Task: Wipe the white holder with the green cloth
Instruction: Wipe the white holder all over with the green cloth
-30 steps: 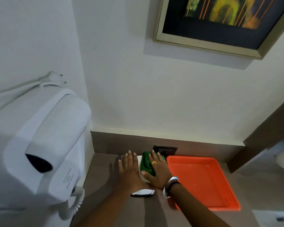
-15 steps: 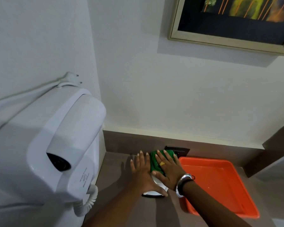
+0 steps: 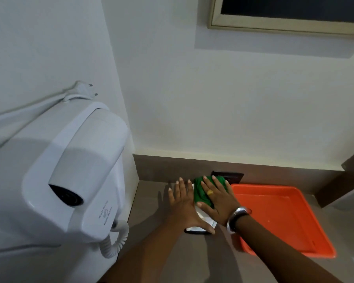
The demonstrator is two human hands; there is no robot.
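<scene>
The white holder [image 3: 205, 218] lies flat on the brown counter [image 3: 151, 211] near the back wall, mostly covered by both hands. My left hand [image 3: 183, 203] rests flat on its left side, fingers spread, thumb along its near edge. A green cloth [image 3: 200, 190] sits bunched on the holder's far part. My right hand [image 3: 219, 198], with a gold ring and a wristwatch, presses flat on the cloth with fingers extended.
An orange tray [image 3: 282, 217] lies just right of the hands. A dark wall socket [image 3: 233, 176] sits behind the cloth. A white wall-mounted hair dryer [image 3: 65, 180] with coiled cord juts out at the left. A framed picture [image 3: 284, 17] hangs above.
The view has tilted down and shifted, so everything appears further right and lower. The right hand with the cloth has slid slightly toward the holder's far end; the left hand stays pressed down.
</scene>
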